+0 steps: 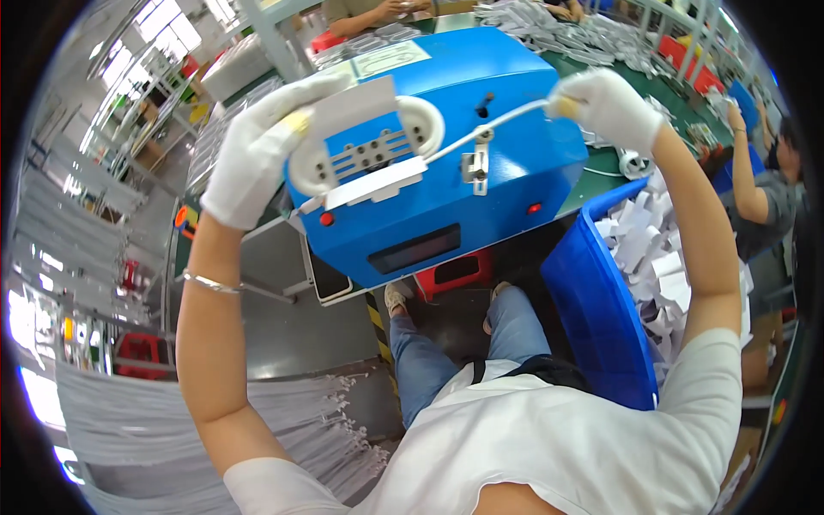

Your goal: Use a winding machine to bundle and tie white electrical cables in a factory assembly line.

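A blue bench machine (506, 81) stands before me, with a slotted metal bracket and a curved white guide on its sloping face. My left hand (262, 142), in a white glove with a yellow-tipped finger, closes at the left edge of a pale flat card-like piece (356, 112). My right hand (605, 107), also gloved, pinches a white cable (493, 124). The cable runs left across the machine's face to a white flat strip (375, 184) below the bracket. How the cable meets the strip is unclear.
A blue bin (601, 300) of white paper scraps stands at my right. White cables (549, 33) heap on the green bench behind the machine. A red stool (455, 270) is under the bench. Long pale cables (215, 429) hang at lower left. Other people work opposite and at right.
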### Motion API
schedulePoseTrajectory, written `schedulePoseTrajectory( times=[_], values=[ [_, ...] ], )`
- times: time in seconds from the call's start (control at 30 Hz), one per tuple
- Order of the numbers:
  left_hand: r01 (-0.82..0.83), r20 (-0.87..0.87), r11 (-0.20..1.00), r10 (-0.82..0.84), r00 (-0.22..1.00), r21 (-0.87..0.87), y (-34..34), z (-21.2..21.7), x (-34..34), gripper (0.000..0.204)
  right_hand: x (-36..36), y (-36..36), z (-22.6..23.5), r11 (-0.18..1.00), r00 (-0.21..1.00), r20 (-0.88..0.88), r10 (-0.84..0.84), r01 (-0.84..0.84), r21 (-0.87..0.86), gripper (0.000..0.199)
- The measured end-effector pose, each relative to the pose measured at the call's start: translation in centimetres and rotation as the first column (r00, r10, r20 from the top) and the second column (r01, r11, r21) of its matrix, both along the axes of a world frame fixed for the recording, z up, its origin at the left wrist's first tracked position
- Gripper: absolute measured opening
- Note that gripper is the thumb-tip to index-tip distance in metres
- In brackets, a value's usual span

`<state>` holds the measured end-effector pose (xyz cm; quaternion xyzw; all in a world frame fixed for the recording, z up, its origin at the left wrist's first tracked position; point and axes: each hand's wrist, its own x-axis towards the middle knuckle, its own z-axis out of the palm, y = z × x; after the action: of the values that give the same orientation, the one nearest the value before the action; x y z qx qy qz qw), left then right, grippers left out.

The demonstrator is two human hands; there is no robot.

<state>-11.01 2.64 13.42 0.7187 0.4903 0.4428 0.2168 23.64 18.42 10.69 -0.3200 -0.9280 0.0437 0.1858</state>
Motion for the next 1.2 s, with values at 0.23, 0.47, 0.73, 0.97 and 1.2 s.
schedulePoseTrajectory(
  times=[0.23,0.47,0.73,0.97,1.2],
  values=[
    [0.093,-0.002,0.994,-0.094,0.996,-0.065,-0.9,3.7,-0.1,0.063,0.6,0.5,2.8,0.989,0.997,0.018,0.077,-0.074,-0.126,0.01],
    [0.06,-0.174,0.996,-0.071,0.982,-0.067,1.2,3.5,2.8,0.055,0.3,0.9,2.6,0.994,0.979,0.191,-0.077,0.091,-0.066,0.008],
    [0.317,-0.473,0.942,-0.231,0.85,0.109,7.0,4.6,4.1,0.032,-8.8,4.0,5.8,0.942,0.969,-0.106,0.223,-0.186,0.279,0.022],
    [0.063,-0.796,0.991,0.054,0.603,0.115,8.3,6.0,3.8,0.019,-16.3,4.2,4.9,0.832,0.861,-0.228,0.454,-0.319,0.453,0.019],
    [-0.18,-0.629,0.974,0.056,0.775,-0.135,2.9,5.8,-1.3,0.021,-14.0,-0.4,4.6,0.772,0.739,-0.379,0.557,-0.292,0.565,0.009]
  ],
)
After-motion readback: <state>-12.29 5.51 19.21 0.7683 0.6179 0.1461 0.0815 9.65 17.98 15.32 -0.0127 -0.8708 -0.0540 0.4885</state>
